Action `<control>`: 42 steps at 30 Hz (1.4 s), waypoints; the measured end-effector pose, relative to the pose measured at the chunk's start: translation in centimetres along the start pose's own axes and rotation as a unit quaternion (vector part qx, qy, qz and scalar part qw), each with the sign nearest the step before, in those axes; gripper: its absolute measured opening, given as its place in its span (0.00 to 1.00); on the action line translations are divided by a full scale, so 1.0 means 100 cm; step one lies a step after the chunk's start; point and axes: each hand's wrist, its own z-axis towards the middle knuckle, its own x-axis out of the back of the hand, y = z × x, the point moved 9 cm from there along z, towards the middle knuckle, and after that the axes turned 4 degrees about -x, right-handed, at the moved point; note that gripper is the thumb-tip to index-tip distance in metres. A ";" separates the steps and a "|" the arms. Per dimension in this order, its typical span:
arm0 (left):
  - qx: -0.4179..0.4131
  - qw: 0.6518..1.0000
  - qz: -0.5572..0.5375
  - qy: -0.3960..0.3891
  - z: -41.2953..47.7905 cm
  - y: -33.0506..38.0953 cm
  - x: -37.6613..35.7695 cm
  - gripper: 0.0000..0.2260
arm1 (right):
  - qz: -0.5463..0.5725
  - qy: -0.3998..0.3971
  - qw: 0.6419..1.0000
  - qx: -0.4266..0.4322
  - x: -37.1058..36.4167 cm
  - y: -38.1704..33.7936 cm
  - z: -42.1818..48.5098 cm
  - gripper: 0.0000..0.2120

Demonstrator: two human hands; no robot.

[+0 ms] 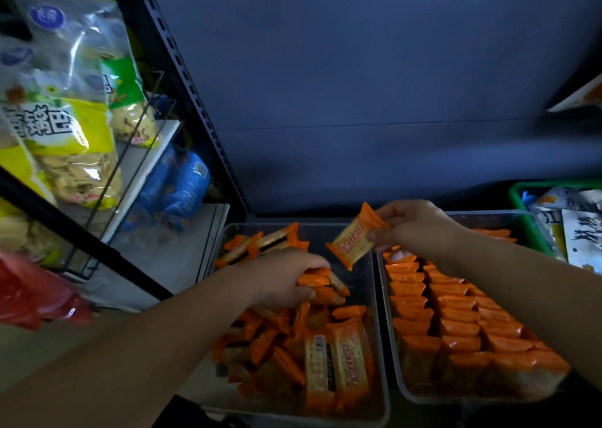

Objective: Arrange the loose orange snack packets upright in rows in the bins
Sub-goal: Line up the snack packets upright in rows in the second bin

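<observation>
The left hand, nearest, curls round a few packets above the loose pile in the left bin. The right bin holds upright rows. The right hand pinches one packet over the left bin's far right corner. It is probably light, with slippery film and brittle crackers, so grip its edges gently.

Left hand and right hand were bare. Forearms, either side of the left bin, were uncovered along their whole visible length.
</observation>
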 end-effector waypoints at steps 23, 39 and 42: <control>0.236 0.897 -0.208 0.309 -0.092 -0.123 0.045 0.17 | 0.002 0.008 1.000 -0.013 -0.033 -0.010 -0.004 0.09; 0.100 0.929 0.116 0.336 -0.080 -0.076 0.051 0.23 | -0.026 -0.017 0.999 0.006 -0.044 -0.014 -0.003 0.08; -0.030 0.964 0.156 0.211 -0.057 -0.032 0.017 0.21 | -0.023 -0.015 1.000 0.002 -0.040 -0.014 -0.003 0.08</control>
